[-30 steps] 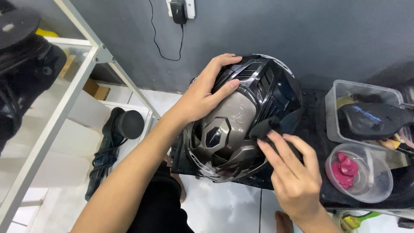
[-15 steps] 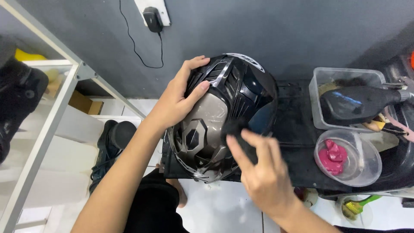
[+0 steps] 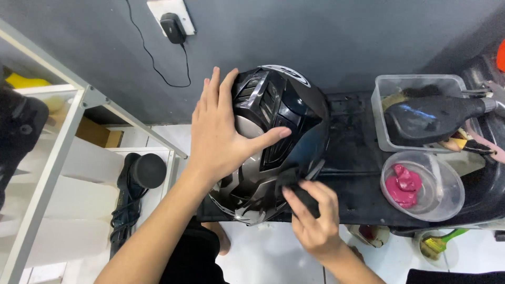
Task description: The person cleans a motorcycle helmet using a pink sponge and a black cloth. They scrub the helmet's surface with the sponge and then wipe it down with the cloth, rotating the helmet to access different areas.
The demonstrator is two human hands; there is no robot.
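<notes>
1. The glossy black and grey full-face motorcycle helmet (image 3: 273, 142) sits on the dark table (image 3: 352, 158) against the dark grey wall (image 3: 315, 37), overhanging the table's near edge toward the person.
2. The left hand (image 3: 221, 131) lies flat and spread on the helmet's top and side, fingers extended, thumb reaching across the grey panel; it steadies the shell by pressing rather than by a closed grip.
3. The right hand (image 3: 313, 221) is curled around a small black pad or cloth (image 3: 297, 189), pinched between thumb and fingers and pressed to the helmet's lower front edge.
4. Judged from this, the step in hand is wiping or rubbing the shell. Carrying on would call for firm bracing from the left hand while the pad follows the curved vents and ridges.
5. Edges: the helmet rests near the table's front edge, so a hard push toward the person could tip it off.
6. To the right, well apart, stand a clear round plastic bowl with a pink lump (image 3: 421, 184) and a clear rectangular plastic tub (image 3: 415, 110) holding a black tool.
7. To the left, a white metal shelf frame (image 3: 68, 137) stands near, limiting elbow room; the table strip between helmet and bowl gives space for sliding.
</notes>
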